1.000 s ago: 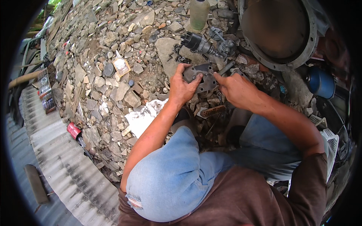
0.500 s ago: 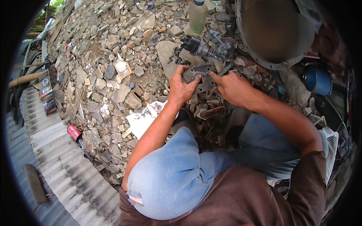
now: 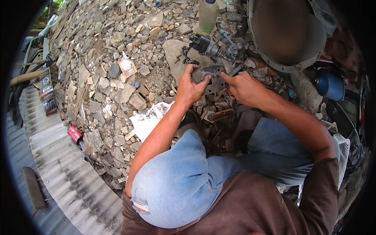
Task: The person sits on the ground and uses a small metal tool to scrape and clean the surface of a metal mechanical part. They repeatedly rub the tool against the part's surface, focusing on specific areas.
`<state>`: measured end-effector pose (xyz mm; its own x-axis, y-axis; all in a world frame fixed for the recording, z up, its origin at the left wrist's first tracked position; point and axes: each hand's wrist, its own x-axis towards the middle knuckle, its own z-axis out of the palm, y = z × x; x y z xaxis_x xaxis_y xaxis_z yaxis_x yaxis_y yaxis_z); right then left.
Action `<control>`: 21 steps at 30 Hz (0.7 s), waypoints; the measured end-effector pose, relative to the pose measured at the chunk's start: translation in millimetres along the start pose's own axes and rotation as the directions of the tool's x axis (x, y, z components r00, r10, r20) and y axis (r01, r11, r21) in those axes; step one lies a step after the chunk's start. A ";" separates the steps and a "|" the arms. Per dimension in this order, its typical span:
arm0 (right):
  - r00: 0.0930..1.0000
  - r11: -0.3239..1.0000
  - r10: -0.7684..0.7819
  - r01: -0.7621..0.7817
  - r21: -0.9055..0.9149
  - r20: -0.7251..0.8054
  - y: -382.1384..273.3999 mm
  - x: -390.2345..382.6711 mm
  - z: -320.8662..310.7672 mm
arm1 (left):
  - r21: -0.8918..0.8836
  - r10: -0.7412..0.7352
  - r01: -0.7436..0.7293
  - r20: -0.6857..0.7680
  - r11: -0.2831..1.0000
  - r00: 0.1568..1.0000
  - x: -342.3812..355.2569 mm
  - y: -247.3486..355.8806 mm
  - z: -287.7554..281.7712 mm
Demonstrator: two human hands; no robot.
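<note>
A dark metal plate with several bolt holes [image 3: 211, 88] is gripped at its left side by my left hand [image 3: 192, 88], thumb across its face. My right hand [image 3: 244, 88] is curled at the plate's right side, index fingertip on it near a top hole; what its other fingers hold is hidden. Just beyond lie a black-capped cylindrical engine part [image 3: 203, 44] and a cast metal part [image 3: 235, 49]. Small black fittings [image 3: 192, 61] rest on a flat stone slab [image 3: 172, 55] left of them, and a metal rod [image 3: 235, 69] lies behind my right fingers.
Rubble covers the ground, with a plastic bottle [image 3: 207, 17], white cloth [image 3: 147, 121], red container [image 3: 74, 133] and brown slotted piece [image 3: 219, 115]. A large round metal housing [image 3: 284, 66] and blue cylinder [image 3: 329, 84] stand right, above white baskets [image 3: 342, 154]. Corrugated sheeting [image 3: 58, 160] lies left.
My right index fingertip has shifted slightly up along the plate's edge. My left hand keeps the same grip, with only slight movement of it and the plate.
</note>
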<state>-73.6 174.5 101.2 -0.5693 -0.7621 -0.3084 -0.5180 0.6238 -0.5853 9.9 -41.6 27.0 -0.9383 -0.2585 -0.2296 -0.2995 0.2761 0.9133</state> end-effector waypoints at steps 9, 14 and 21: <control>0.996 0.999 0.036 -0.034 -0.028 0.084 -2.7 2.4 -8.8 | 0.001 0.078 -0.078 -0.029 0.997 0.997 2.2 -3.3 -1.1; 1.000 0.999 -0.026 0.027 -0.035 0.008 -5.9 23.0 -6.7 | -0.038 0.055 -0.055 -0.023 0.998 0.998 1.1 -7.9 0.7; 0.981 0.994 0.101 -0.092 -0.061 0.163 -6.6 6.3 -15.1 | -0.018 0.054 -0.055 -0.032 0.998 0.998 1.3 -5.5 -0.7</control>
<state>-83.4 168.2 114.5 -0.5072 -0.7131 -0.4840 -0.5011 0.7009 -0.5076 10.4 -44.1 21.8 -0.9472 -0.2727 -0.1688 -0.2445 0.2735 0.9303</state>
